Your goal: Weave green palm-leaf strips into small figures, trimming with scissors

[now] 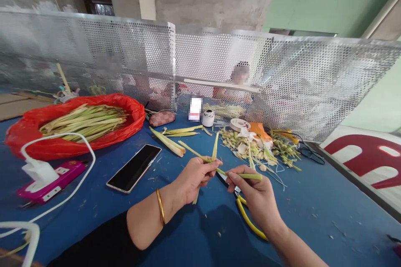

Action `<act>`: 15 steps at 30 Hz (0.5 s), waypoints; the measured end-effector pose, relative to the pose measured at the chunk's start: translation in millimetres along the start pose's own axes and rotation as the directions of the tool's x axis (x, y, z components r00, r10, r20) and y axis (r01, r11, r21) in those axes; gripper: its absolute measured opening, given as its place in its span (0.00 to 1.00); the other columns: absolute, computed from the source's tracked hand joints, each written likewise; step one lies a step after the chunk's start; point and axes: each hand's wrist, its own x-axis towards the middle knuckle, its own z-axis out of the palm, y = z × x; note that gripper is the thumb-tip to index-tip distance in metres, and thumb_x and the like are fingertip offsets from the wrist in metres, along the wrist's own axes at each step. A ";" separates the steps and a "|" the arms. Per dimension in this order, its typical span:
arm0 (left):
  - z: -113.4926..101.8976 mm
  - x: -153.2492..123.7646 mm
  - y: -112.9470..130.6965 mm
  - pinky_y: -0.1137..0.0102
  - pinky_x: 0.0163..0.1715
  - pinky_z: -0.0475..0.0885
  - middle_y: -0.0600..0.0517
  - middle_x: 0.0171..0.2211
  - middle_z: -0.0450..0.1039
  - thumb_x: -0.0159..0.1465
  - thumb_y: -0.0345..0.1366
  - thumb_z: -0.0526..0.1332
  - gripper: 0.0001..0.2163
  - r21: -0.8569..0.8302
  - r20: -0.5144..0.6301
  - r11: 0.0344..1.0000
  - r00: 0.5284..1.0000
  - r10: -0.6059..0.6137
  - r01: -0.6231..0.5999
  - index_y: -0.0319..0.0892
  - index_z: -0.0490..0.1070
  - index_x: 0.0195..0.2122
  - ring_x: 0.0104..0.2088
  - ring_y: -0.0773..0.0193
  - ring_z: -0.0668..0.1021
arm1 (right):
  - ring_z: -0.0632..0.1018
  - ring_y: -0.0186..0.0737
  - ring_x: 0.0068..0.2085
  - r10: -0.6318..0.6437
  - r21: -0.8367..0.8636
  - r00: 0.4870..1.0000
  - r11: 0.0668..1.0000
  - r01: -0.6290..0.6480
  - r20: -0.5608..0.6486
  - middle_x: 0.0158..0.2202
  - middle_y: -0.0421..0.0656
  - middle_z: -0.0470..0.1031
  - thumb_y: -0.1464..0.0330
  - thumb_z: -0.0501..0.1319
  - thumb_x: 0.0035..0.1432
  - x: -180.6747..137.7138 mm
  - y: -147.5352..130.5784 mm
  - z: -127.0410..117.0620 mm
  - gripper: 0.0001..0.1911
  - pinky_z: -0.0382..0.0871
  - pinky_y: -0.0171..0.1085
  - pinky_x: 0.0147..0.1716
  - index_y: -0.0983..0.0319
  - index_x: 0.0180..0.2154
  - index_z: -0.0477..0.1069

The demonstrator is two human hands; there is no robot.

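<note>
My left hand (pixel 196 177), with a gold bangle on its wrist, pinches pale green plant strips (pixel 215 148) that cross at the fingertips. One strip points up, one runs off to the upper left, and an end hangs below the hand. My right hand (pixel 250 190) is closed on a flat green strip (pixel 250 176) whose end juts out to the right and which leads toward the left fingertips. Partly under my right hand lie yellow-handled scissors (pixel 249 219) on the blue table, their blades partly hidden.
A red plastic bag (pixel 134 112) of long strips stands at the left, near a purple power strip (pixel 52 187) with a white charger. A phone (pixel 134 169), loose leaves (pixel 169 142) and trimmings (pixel 250 150) lie around. Behind a perforated metal screen (pixel 200 54) sits another person.
</note>
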 end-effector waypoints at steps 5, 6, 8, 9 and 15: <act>-6.4 -5.7 11.4 0.73 0.18 0.39 0.58 0.21 0.61 0.56 0.49 0.62 0.19 0.136 0.263 0.985 0.955 -0.138 0.105 0.37 0.74 0.39 0.16 0.77 0.53 | 0.70 0.37 0.25 -0.134 0.130 0.985 0.981 0.147 -0.106 0.22 0.41 0.70 0.47 0.48 0.60 19.0 -12.3 -37.0 0.29 0.66 0.38 0.30 0.62 0.35 0.76; -6.1 -7.9 13.1 0.73 0.18 0.40 0.58 0.20 0.62 0.58 0.51 0.60 0.21 0.187 0.302 0.975 0.938 -0.171 0.118 0.37 0.75 0.39 0.16 0.77 0.53 | 0.71 0.38 0.27 -0.162 0.109 0.963 0.976 0.189 -0.215 0.24 0.41 0.70 0.47 0.48 0.60 23.5 -12.6 -44.0 0.28 0.66 0.38 0.31 0.61 0.34 0.77; -3.1 -12.5 14.7 0.72 0.18 0.41 0.57 0.18 0.61 0.60 0.53 0.56 0.22 0.287 0.353 0.951 0.910 -0.215 0.114 0.37 0.76 0.38 0.16 0.76 0.53 | 0.73 0.41 0.33 -0.221 -0.073 0.923 0.975 0.208 -0.316 0.30 0.43 0.74 0.52 0.57 0.58 30.6 -11.8 -53.1 0.19 0.66 0.40 0.36 0.60 0.33 0.77; -0.6 -14.7 14.5 0.72 0.18 0.43 0.57 0.18 0.62 0.60 0.53 0.56 0.22 0.334 0.363 0.937 0.904 -0.225 0.099 0.37 0.76 0.37 0.15 0.76 0.54 | 0.74 0.43 0.37 -0.259 -0.190 0.924 0.959 0.211 -0.281 0.33 0.44 0.75 0.55 0.60 0.56 32.5 -11.2 -54.5 0.15 0.66 0.40 0.39 0.59 0.32 0.77; 13.1 -21.4 4.1 0.74 0.19 0.52 0.55 0.16 0.67 0.60 0.48 0.57 0.18 0.575 0.328 0.818 0.910 -0.254 0.021 0.37 0.77 0.35 0.15 0.73 0.60 | 0.75 0.42 0.34 -0.114 -0.520 0.950 0.815 0.257 0.291 0.29 0.42 0.77 0.61 0.61 0.56 23.8 -13.4 -30.3 0.11 0.64 0.42 0.42 0.58 0.26 0.77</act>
